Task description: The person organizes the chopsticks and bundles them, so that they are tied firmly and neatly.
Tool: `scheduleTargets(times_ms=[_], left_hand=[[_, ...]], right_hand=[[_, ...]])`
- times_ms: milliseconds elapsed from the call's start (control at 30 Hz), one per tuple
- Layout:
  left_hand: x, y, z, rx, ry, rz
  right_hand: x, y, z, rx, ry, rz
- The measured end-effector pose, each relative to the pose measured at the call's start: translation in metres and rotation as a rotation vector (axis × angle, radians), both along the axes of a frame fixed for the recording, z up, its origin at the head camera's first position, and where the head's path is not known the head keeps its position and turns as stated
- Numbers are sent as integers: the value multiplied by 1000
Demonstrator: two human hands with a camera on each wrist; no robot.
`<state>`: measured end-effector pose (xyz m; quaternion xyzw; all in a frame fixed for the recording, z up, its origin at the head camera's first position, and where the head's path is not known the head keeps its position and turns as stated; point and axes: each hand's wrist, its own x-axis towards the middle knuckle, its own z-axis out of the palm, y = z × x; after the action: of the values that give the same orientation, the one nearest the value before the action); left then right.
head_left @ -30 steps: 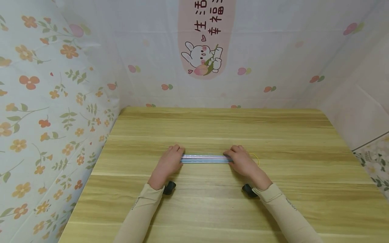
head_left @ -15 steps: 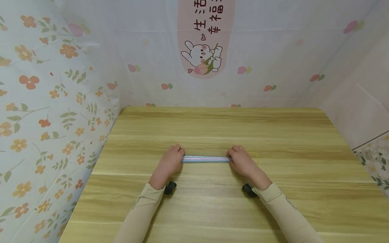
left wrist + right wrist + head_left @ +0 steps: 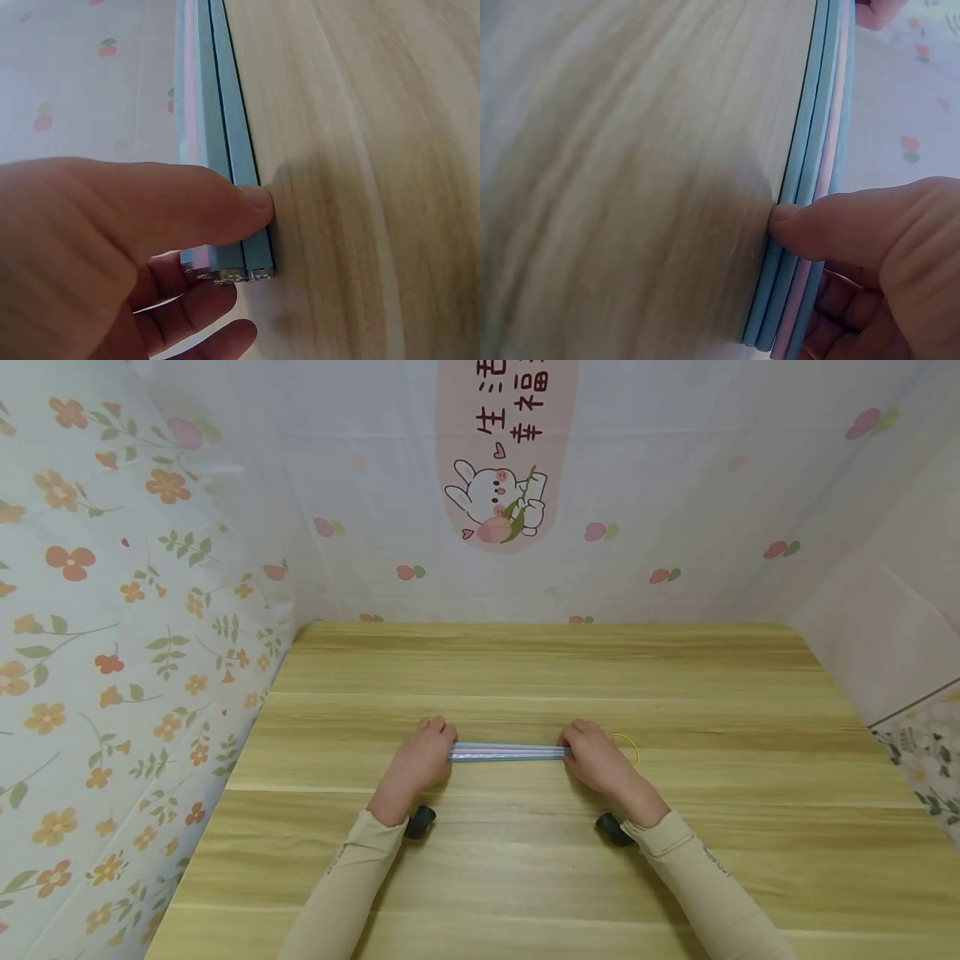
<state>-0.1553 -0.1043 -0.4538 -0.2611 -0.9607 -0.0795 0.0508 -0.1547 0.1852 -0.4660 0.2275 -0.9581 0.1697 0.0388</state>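
Observation:
Several slim blue and pink chopsticks (image 3: 510, 752) lie side by side across the wooden table, held between the two hands. At their square, silver-capped ends, the left hand (image 3: 423, 753) lays its thumb (image 3: 251, 206) over the near side with its fingers curled behind. The right hand (image 3: 596, 755) pinches the rounder, narrower ends, its thumb (image 3: 802, 225) against the near sticks and its fingers bent on the far side. In the head view, the hands cover both ends. A thin yellow loop (image 3: 636, 747), like a rubber band, lies just beyond the right hand.
The wooden tabletop (image 3: 525, 877) stretches around the hands. A white printed cloth (image 3: 637, 468) hangs behind it, and a flowered one (image 3: 150, 693) borders the left side. Dark camera mounts (image 3: 420, 822) sit under both wrists.
The chopsticks, spread flat a second ago, are now bunched more narrowly at the right end. The right fingers have drawn in slightly to the right; the left hand has hardly moved.

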Motion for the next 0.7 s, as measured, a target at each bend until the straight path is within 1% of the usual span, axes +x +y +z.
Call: scheduleTargets(times_ms=[67, 133, 300, 433, 533, 700], left_hand=[[0, 0, 0, -3, 11, -7], [1, 1, 0, 1, 3, -6], [1, 3, 2, 14, -60, 17], [2, 3, 2, -3, -91, 25], [2, 3, 2, -25, -89, 22], [2, 3, -1, -47, -88, 16]], right_hand=[[0, 0, 0, 5, 3, -4], [0, 0, -1, 9, 4, -7], [1, 0, -1, 0, -13, -19], [1, -1, 0, -4, -26, -24], [1, -2, 0, 6, -28, -24], [2, -2, 0, 26, -6, -21]])
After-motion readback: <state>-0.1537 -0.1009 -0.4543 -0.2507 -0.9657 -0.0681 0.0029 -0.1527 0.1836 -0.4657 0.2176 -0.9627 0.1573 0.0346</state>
